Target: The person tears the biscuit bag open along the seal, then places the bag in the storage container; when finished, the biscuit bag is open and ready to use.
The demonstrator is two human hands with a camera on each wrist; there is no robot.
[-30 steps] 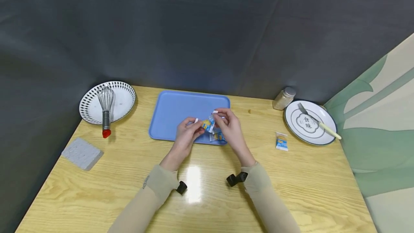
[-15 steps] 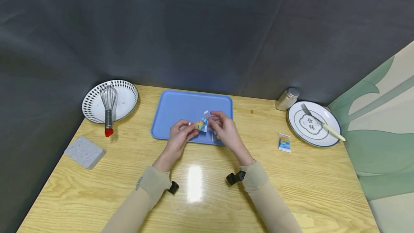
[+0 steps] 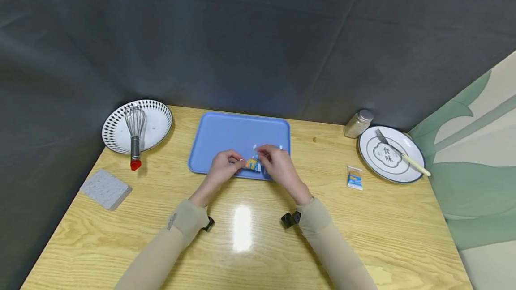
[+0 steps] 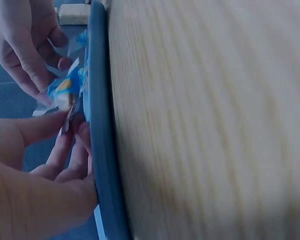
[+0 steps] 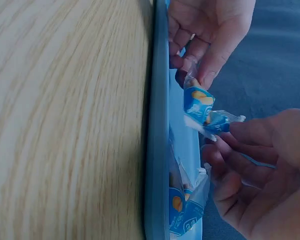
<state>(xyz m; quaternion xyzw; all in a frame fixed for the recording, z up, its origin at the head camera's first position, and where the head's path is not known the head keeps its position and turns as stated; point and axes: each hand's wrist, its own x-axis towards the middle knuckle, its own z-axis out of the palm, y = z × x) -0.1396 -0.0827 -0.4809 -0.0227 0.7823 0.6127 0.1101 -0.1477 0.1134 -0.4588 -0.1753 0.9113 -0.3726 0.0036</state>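
Observation:
Over the near edge of a blue tray (image 3: 238, 131), both hands hold a small snack packet (image 3: 253, 164) with clear ends and a blue-and-yellow label. My left hand (image 3: 223, 165) pinches one end between thumb and fingers, also seen in the left wrist view. At the opposite end, the right hand (image 3: 279, 163) pinches a blue, crinkled part of the wrapper between thumb and fingertips. In the right wrist view the wrapper (image 5: 199, 102) looks torn and bent. Below the right hand, more blue snack packets (image 5: 185, 212) lie inside the tray, mostly hidden in the head view.
Left of the tray stand a patterned plate (image 3: 159, 131) with a whisk (image 3: 135, 135) and a grey sponge-like block (image 3: 105, 189). To the right are another snack packet (image 3: 354, 178), a shaker jar (image 3: 358, 123), and a white plate (image 3: 371, 158) with a fork (image 3: 407, 160).
Both hands have brought the packet down and slightly left, closer to the tray. The right fingers, spread a little half a second ago, have come together at the wrapper's end.

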